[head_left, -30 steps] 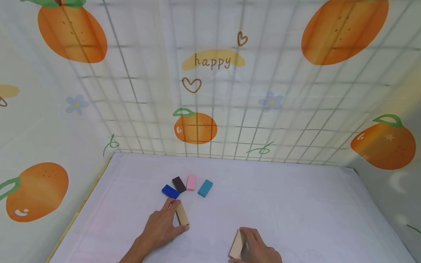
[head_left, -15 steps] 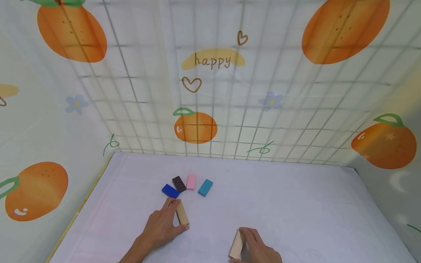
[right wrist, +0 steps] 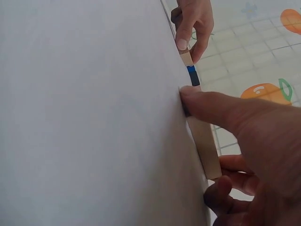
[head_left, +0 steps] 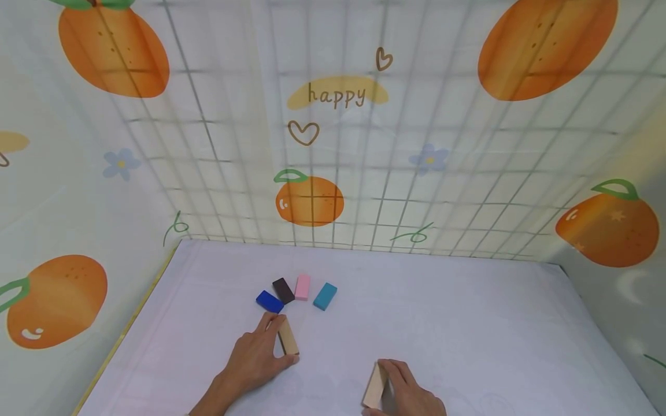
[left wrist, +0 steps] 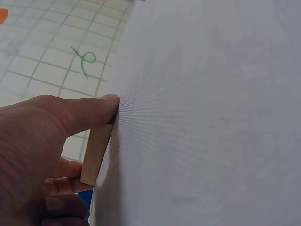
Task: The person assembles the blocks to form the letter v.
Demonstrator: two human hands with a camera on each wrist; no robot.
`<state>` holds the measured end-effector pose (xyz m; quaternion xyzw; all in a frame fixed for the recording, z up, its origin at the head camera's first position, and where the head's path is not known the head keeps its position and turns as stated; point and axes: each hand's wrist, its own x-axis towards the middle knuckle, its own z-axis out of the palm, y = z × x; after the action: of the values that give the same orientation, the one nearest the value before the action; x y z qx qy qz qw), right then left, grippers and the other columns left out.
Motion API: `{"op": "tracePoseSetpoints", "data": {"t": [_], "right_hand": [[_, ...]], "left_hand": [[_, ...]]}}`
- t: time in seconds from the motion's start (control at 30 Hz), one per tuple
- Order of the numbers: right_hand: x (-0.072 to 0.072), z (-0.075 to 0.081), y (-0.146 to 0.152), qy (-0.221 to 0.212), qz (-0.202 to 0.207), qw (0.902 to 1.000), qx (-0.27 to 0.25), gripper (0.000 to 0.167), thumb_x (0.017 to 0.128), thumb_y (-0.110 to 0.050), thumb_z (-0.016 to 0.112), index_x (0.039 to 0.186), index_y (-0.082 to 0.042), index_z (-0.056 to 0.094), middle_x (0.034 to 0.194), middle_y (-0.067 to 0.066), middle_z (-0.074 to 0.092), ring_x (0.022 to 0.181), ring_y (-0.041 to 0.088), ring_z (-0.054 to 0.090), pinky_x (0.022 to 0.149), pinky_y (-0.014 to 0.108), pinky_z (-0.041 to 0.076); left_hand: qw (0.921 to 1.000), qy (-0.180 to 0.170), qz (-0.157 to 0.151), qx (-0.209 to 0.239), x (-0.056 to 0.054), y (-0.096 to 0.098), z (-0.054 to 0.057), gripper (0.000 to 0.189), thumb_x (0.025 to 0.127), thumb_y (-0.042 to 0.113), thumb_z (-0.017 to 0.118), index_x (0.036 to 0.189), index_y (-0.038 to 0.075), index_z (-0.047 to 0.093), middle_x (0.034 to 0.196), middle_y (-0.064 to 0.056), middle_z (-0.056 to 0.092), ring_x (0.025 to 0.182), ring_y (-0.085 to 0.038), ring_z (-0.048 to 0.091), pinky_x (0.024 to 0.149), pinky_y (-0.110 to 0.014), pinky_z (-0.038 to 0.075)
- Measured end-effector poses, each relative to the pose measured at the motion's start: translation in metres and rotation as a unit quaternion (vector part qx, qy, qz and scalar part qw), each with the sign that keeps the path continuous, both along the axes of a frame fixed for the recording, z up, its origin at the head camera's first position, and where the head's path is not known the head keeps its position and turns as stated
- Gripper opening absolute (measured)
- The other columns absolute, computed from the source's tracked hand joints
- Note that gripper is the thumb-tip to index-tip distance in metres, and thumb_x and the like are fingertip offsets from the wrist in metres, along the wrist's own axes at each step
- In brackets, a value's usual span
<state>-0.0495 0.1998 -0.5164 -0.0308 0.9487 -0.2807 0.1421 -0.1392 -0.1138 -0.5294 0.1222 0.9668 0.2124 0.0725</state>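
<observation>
Left hand point(head_left: 255, 358): your thumb and fingers grip the left wooden block point(head_left: 288, 337) by its ends, on the white table point(head_left: 468, 323).
Blue block point(head_left: 269, 301): just beyond those fingers; your left wrist view catches only a sliver of it.
Dark block point(head_left: 283, 290): right of the blue one — you cannot tell whether they touch.
Pink block point(head_left: 303, 287): just right of the dark one, and plain only in your head view.
Teal block point(head_left: 325, 296): right of the pink one, a gap between.
Writing point(head_left: 337, 95): "happy", on the far wall point(head_left: 354, 34).
Right wooden block point(head_left: 374, 387): at the near side, well apart from your left one.
Right hand point(head_left: 408, 390): grips that block; your right wrist view shows the thumb — cropped in your head view.
</observation>
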Motion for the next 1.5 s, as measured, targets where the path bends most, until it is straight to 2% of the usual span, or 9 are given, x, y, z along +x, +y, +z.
{"op": "tracePoseSetpoints", "data": {"t": [0.27,0.57,1.13,1.5], "right_hand": [[-0.0009,0.0011,-0.0002,-0.017,0.000,0.9998,0.007,0.101,0.071,-0.068,0.079,0.144,-0.007,0.045,0.138,0.012,0.045,0.063,0.014,0.050,0.053,0.034,0.046],[0.0025,0.0035,0.0000,-0.006,0.008,0.9999,0.009,0.100,0.074,-0.069,0.077,0.144,-0.006,0.045,0.138,0.011,0.045,0.062,0.012,0.049,0.052,0.030,0.045],[0.0015,0.0039,-0.0003,-0.016,0.004,0.9999,0.004,0.100,0.074,-0.068,0.078,0.145,-0.007,0.044,0.139,0.011,0.045,0.061,0.013,0.049,0.051,0.031,0.044],[0.0010,0.0026,-0.0003,-0.009,0.004,0.9998,0.016,0.099,0.073,-0.070,0.077,0.144,-0.008,0.045,0.138,0.010,0.045,0.061,0.013,0.049,0.052,0.031,0.044]], "left_hand": [[0.9999,-0.009,0.005,-0.003,0.0002,0.0008,0.0004,0.088,0.079,0.059,0.079,0.147,0.011,0.051,0.144,-0.009,0.047,0.077,-0.018,0.055,0.078,-0.050,0.052],[0.9999,-0.011,0.005,-0.009,0.0002,0.0007,-0.0007,0.089,0.079,0.062,0.078,0.147,0.011,0.051,0.144,-0.009,0.047,0.079,-0.018,0.056,0.078,-0.051,0.052],[0.9999,-0.009,0.006,-0.003,-0.0004,0.0005,-0.0003,0.089,0.078,0.061,0.079,0.146,0.011,0.051,0.144,-0.009,0.047,0.077,-0.018,0.054,0.075,-0.049,0.052],[0.9999,-0.008,0.007,-0.001,-0.0006,0.0006,-0.0008,0.088,0.078,0.060,0.080,0.146,0.011,0.051,0.144,-0.008,0.047,0.083,-0.020,0.057,0.077,-0.051,0.052]]}}
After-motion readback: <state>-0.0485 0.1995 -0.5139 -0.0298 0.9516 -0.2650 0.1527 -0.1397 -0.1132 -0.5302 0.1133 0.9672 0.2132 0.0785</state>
